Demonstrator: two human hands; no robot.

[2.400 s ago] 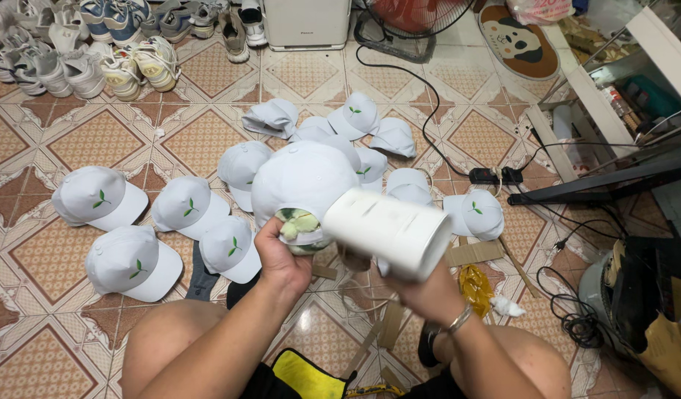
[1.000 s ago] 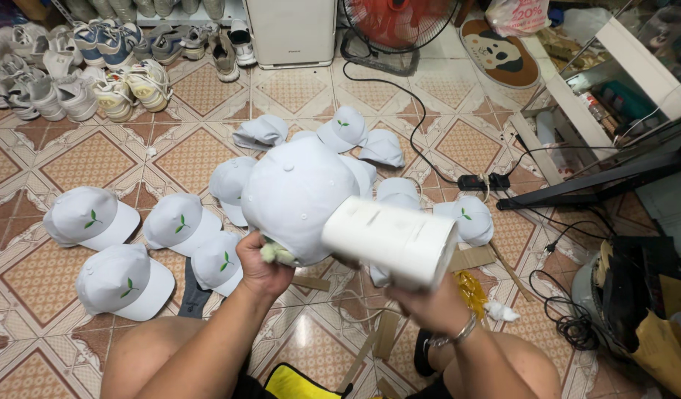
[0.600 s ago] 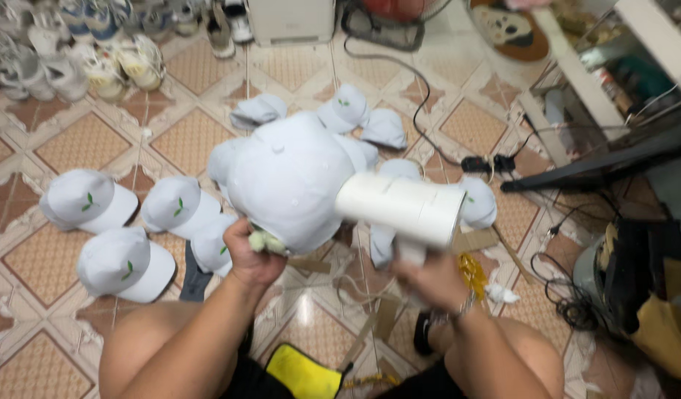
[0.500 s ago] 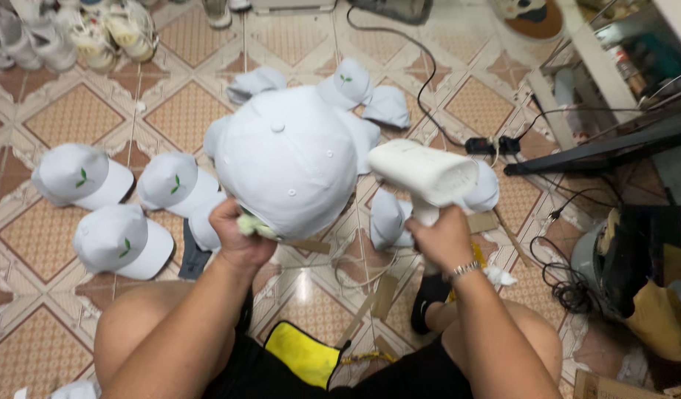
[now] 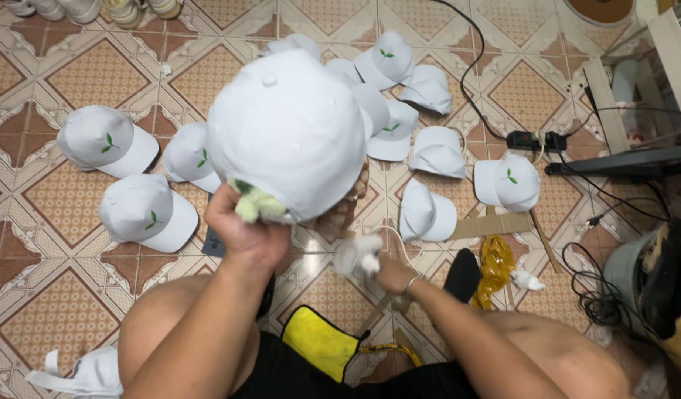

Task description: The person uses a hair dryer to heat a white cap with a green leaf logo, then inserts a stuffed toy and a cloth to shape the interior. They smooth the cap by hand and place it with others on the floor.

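My left hand point(image 5: 244, 233) holds a white cap point(image 5: 288, 125) up by its lower edge, crown toward me. The same grip pinches a pale green fluffy tuft point(image 5: 255, 205). Below and right of the cap, my right hand point(image 5: 396, 277) is low over the floor, wearing a bracelet. Its fingers are closed on a blurred white object point(image 5: 359, 255), whose shape I cannot make out. A thin cord point(image 5: 408, 247) runs by that hand. My bare knees frame the bottom of the view.
Several white caps with green leaf marks lie on the patterned tile floor, such as one at left point(image 5: 148, 210) and one at right point(image 5: 506, 181). A power strip point(image 5: 529, 140) with black cables, a cardboard strip point(image 5: 492, 225), a yellow cloth point(image 5: 318, 343) and shoes point(image 5: 118, 9) surround them.
My right hand has dropped from beside the cap to below it, near the floor, carrying the white object down. The held cap now fills more of the view.
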